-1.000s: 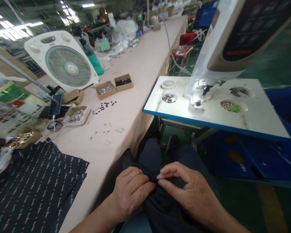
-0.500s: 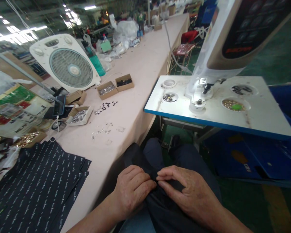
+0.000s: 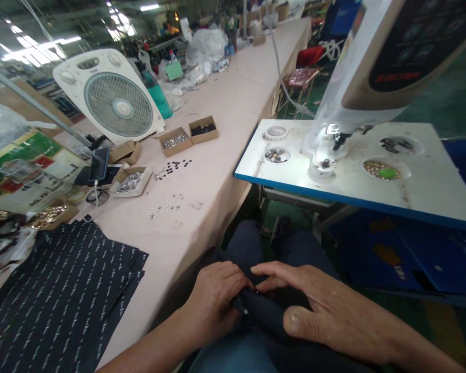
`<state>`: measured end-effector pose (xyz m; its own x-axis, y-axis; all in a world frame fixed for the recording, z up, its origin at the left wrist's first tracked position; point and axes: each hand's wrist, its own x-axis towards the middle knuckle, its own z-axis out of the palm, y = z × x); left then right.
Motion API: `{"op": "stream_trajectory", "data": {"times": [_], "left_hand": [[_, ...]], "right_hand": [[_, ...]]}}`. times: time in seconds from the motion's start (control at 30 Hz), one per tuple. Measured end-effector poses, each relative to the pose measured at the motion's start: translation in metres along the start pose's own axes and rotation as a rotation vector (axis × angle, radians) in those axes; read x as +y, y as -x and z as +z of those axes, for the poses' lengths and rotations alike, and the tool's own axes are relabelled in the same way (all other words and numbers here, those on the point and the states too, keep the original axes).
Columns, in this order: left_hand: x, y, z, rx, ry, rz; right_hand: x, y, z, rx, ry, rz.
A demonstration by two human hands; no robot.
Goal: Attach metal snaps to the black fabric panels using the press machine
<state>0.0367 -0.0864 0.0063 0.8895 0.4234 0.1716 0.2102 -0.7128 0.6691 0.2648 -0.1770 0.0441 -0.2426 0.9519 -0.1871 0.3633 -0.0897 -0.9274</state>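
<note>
Dark fabric [image 3: 272, 317] lies bunched over my lap. My left hand [image 3: 216, 294] is closed on its edge, fingers curled over the cloth. A small shiny spot shows on the fabric near the left fingertips; it is too small to name for sure. My right hand [image 3: 314, 305] rests against the same cloth with thumb and fingers spread apart, the index fingertip close to the left hand. Part of the fabric is hidden under both hands.
At the right stands a snap-press machine [image 3: 337, 140] over a white table [image 3: 256, 155]. On the long table [image 3: 202, 171] are a fan [image 3: 120, 106], boxes of metal parts [image 3: 174, 142], loose small parts [image 3: 173, 168], a phone [image 3: 99, 165] and stacked printed dark cloth [image 3: 70, 290].
My right thumb and fingers have parted from their pinch near the shiny spot. The fabric edge has folded over beside my left hand, which keeps its hold.
</note>
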Motion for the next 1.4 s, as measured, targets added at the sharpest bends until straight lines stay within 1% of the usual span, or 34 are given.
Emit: {"op": "stream_trajectory", "data": {"times": [0.1,0.17,0.27,0.33,0.4,0.57,0.77,0.93,1.07,1.13,1.27,1.4], "left_hand": [[-0.001,-0.002,0.002,0.01,0.063,-0.078],[-0.003,-0.003,0.004,0.019,0.071,-0.132],[-0.003,-0.004,0.006,0.009,0.061,-0.226],[-0.002,-0.007,0.006,-0.022,0.067,-0.301],[0.0,-0.011,0.004,-0.068,0.102,-0.369],[0.001,-0.019,-0.004,-0.215,0.246,-0.509],[0.001,-0.018,-0.007,-0.238,0.502,-0.544],[-0.001,-0.019,-0.009,-0.321,0.778,-0.595],[-0.003,-0.02,-0.011,-0.361,0.857,-0.645],[-0.003,-0.02,-0.012,-0.372,0.869,-0.668],[-0.004,-0.019,-0.01,-0.39,0.878,-0.731],[-0.008,-0.019,-0.004,-0.379,0.904,-0.779]], "right_hand": [[-0.002,-0.002,-0.003,-0.045,0.006,-0.004],[0.001,-0.006,0.005,-0.03,0.055,-0.002],[0.009,-0.014,0.021,0.047,0.099,0.014],[0.015,-0.02,0.029,0.086,0.064,0.026],[0.018,-0.024,0.032,0.092,0.009,0.035],[0.02,-0.027,0.025,0.05,-0.089,0.102],[0.027,-0.027,0.026,-0.018,-0.283,0.201],[0.034,-0.027,0.024,-0.109,-0.577,0.228],[0.041,-0.029,0.024,-0.145,-0.763,0.226],[0.043,-0.03,0.024,-0.148,-0.8,0.231],[0.044,-0.031,0.025,-0.131,-0.808,0.241],[0.043,-0.031,0.022,-0.094,-0.747,0.257]]}}
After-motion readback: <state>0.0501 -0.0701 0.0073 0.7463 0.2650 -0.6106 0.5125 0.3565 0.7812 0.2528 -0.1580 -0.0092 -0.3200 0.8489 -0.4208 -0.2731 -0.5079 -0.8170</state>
